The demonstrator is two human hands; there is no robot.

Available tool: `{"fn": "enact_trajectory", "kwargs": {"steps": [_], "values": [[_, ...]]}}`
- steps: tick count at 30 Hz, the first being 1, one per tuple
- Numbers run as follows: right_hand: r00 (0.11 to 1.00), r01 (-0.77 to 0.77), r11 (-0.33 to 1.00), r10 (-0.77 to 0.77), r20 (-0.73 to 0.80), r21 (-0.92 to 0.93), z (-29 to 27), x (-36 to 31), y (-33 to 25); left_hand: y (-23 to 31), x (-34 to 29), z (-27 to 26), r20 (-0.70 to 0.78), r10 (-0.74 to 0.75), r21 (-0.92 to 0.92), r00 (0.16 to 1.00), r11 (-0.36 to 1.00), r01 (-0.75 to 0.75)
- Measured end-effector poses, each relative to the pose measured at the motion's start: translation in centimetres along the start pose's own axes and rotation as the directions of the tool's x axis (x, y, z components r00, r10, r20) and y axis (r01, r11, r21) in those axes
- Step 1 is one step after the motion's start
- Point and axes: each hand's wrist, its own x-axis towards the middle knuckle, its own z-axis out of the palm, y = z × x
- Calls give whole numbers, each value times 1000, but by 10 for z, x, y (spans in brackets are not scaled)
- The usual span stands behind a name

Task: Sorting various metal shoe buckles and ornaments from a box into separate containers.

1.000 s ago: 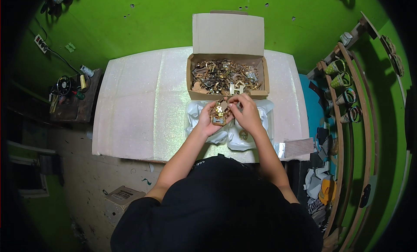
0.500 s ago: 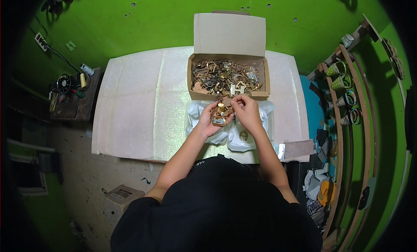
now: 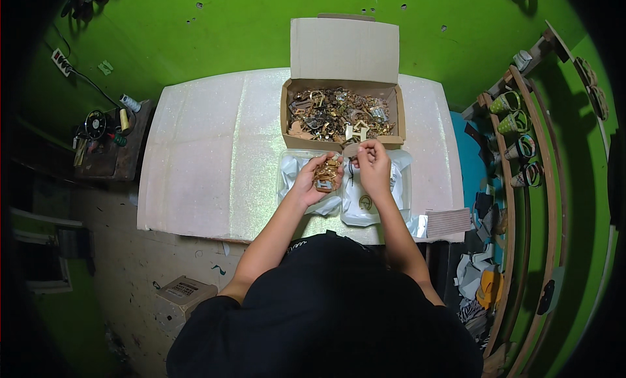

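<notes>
Head view. Landmark: open cardboard box [image 3: 300, 142] on the pale, glittery surface [image 3: 195, 163], lid raised at its far side. Inside the box: heaped small metal hardware [image 3: 339, 110], mostly gold and dark tones.

Left hand [image 3: 309, 181]: just on the near side of the box, fingers curled around a cluster of gold-toned metal pieces [image 3: 327, 174] resting in the palm. Shapes overlap; count cannot be told.

Right hand [image 3: 374, 169]: close to the box's near wall, right of centre, fingers pinched together on a flat brownish piece [image 3: 351, 150]. Piece overlaps the wall in sight; contact cannot be told.

Below the hands, near side of box: clear container [image 3: 410, 182] with white plastic [image 3: 357, 211] in it. Striped pinkish piece [image 3: 448, 223] lies farther out, near and right of box.
</notes>
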Motion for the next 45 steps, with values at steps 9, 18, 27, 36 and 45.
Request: {"fn": "enact_trajectory", "kwargs": {"steps": [9,18,27,36,45], "values": [[935,-342,915,354,17,-214,-46,-2,36,53,-18,-9,-3,217,-48,976,975,-217],[922,-353,832,387,-10,-428,-69,-8,83,48,-18,1,20,218,-52,976,975,-217],[983,-84,781,-36,-179,-619,-55,-4,69,42,-18,7,41,171,-91,984,982,-166],[928,345,797,-209,309,-496,34,1,37,57,-25,0,83,228,-110,970,970,-219],[771,622,310,-82,631,-720,63,17,54,57,-32,-6,59,223,-73,973,973,-218]]}}
